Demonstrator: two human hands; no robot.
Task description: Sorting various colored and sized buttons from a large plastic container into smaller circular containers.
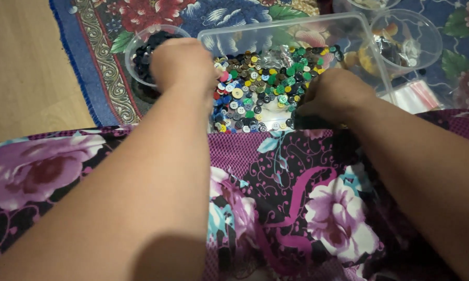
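Note:
A clear plastic tray holds a heap of mixed coloured buttons. My left hand hovers with fingers curled over the tray's left edge, beside a clear round cup filled with dark buttons. My right hand rests knuckles up on the tray's near right side, fingertips down among the buttons. Whether either hand pinches a button is hidden by the backs of the hands.
A second clear cup with brownish pieces stands at the back right, a small clear bag next to it. Everything sits on a blue floral rug on a wooden floor. Purple floral cloth covers my lap.

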